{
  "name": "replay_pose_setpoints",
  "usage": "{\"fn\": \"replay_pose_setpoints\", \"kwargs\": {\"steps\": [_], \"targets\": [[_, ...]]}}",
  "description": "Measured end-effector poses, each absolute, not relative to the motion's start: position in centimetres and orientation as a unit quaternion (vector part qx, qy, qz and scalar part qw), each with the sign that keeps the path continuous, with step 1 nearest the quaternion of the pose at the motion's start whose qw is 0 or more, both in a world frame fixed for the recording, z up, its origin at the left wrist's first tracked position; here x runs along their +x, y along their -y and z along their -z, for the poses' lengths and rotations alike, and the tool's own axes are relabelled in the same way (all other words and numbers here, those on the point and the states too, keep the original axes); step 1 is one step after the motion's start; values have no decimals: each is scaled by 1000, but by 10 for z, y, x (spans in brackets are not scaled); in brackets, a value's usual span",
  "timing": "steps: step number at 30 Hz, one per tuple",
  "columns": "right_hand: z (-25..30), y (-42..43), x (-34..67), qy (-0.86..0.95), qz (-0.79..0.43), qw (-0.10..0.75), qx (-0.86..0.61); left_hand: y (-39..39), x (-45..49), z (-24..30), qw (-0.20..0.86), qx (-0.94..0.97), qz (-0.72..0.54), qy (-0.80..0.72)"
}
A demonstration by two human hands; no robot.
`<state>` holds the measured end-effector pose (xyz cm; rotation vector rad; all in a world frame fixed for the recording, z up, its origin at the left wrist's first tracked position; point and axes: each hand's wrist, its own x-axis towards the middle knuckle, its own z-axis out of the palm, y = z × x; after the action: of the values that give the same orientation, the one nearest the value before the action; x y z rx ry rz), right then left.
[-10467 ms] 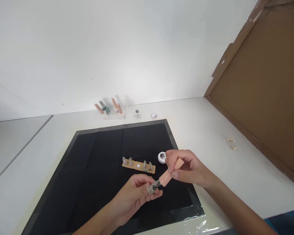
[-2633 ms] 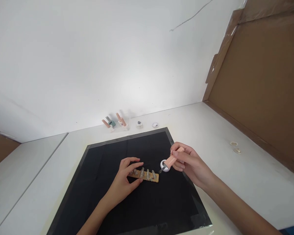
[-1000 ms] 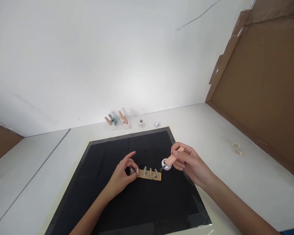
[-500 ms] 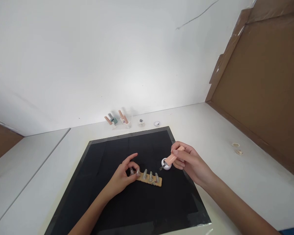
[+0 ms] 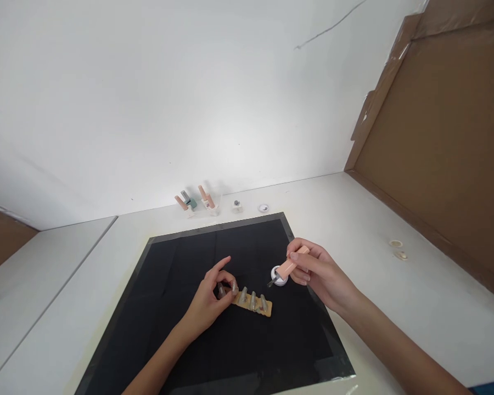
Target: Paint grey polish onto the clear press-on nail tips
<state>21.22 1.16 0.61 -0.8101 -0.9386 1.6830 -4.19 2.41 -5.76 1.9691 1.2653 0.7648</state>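
Note:
My right hand (image 5: 319,269) grips the peach cap of a nail polish brush (image 5: 288,267). The brush points down and left, its dark tip near the rim of a small white round pot (image 5: 280,281). My left hand (image 5: 208,299) is closed at the left end of a yellow strip (image 5: 263,311), with thumb and a bent finger around a greyish false nail (image 5: 235,287) and one finger stretched out. More greyish false nails (image 5: 253,301) stand in a row on the strip. My left fingers hide part of its left end.
A black mat (image 5: 181,351) lies under the work on the white table. Behind it stand peach- and grey-capped polish bottles (image 5: 206,200), a small white cube-like item (image 5: 237,206) and a round lid (image 5: 263,208). Two small pale pieces (image 5: 400,255) lie right; cardboard (image 5: 436,137) walls that side.
The false nail at my left fingertips has shifted slightly up and right, and my left thumb has moved a little. My right hand and the brush stay almost still.

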Motion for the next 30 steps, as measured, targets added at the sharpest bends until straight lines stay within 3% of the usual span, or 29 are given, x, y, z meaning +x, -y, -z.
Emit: {"fn": "replay_pose_setpoints", "kwargs": {"steps": [9,18,25,30], "targets": [[-6,-12,211,410,-664,518,-351,-20,-44,47,286,721,-413,-477],[-12,-9,217,510,-507,595,-359,4,-31,9,345,699,-427,-459],[-11,11,211,731,-415,411,-352,20,-10,-6,352,718,-435,-414],[-3,14,199,808,-357,361,-300,22,-5,-3,343,748,-423,-380]]}}
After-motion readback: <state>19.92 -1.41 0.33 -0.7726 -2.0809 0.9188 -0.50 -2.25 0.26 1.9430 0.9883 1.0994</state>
